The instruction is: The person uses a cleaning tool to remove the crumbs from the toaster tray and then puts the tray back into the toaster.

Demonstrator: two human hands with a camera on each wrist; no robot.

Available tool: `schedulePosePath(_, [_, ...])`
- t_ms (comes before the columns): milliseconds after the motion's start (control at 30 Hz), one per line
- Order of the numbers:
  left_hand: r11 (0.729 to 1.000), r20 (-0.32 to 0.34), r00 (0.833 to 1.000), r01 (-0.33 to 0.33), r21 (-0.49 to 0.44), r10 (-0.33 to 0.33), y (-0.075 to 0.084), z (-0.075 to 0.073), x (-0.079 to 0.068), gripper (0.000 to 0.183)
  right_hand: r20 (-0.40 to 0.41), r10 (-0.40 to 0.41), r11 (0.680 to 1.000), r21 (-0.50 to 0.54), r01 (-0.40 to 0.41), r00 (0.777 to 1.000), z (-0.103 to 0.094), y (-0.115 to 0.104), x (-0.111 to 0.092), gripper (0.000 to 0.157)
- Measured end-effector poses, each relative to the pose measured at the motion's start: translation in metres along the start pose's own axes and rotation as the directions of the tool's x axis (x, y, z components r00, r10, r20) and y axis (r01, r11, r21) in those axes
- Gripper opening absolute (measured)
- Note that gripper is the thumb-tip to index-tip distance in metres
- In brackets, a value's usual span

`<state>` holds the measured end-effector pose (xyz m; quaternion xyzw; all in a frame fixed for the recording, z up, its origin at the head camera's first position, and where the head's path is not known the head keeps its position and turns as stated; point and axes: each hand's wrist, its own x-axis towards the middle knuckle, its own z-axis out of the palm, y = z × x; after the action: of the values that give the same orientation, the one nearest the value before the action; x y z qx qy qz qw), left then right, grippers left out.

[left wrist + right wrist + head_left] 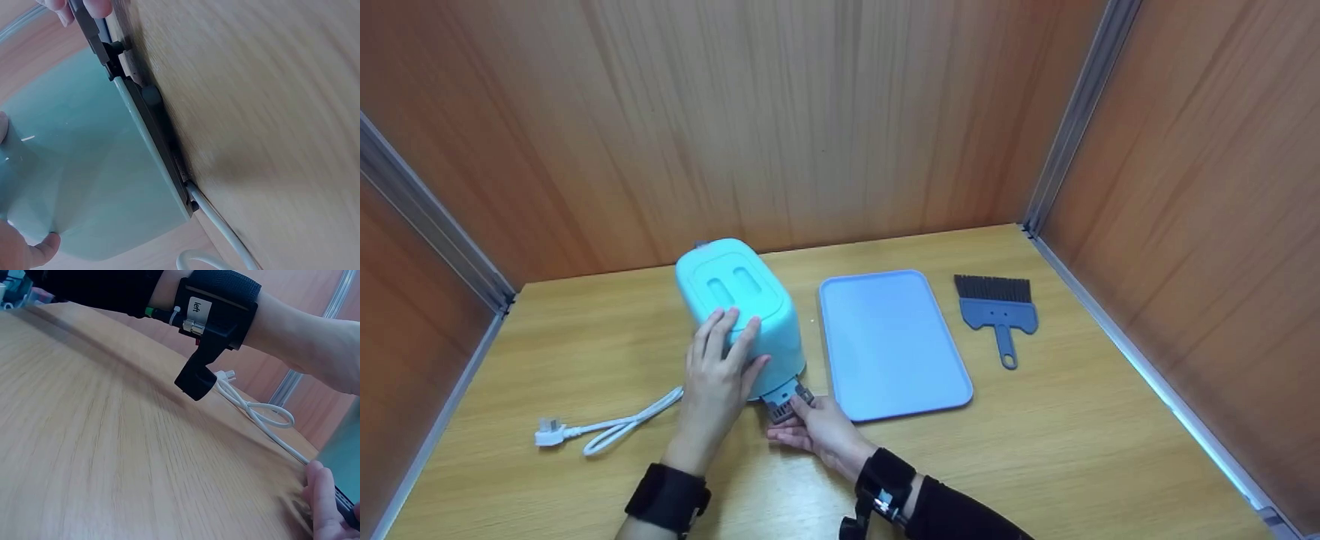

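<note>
A turquoise toaster [772,319] with two long oval recesses on top stands left of the middle of the table. My left hand [714,379] rests on its near left part, fingers spread over the top edge and thumb toward the near end. From under that end juts a grey slotted crumb tray [781,397]. My right hand [826,435] pinches the tray's outer end between thumb and fingers. In the left wrist view, the tray [93,34] sticks out past the toaster's dark base [152,118]; its inner part is hidden beneath the turquoise shell [101,163].
A white power cord [634,424] lies looped at the left, with its plug [550,433] at the end. Right of the toaster lies a flat blue tray [894,345]. Farther right is a blue-grey hand brush [999,319] with dark bristles. Wooden panels [810,127] border the table.
</note>
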<state>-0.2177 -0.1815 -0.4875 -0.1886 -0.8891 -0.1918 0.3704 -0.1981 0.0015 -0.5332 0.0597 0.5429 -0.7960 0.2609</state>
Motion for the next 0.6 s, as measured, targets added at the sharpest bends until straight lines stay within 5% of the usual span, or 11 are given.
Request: schedulePosePath(600, [1.0, 0.018, 1.0, 0.023, -0.009, -0.023, 0.0021, 0.0008, 0.0007, 0.06, -0.002, 0.01, 0.999, 0.046, -0.01, 1.0, -0.0054, 0.0031, -0.009, 0.042])
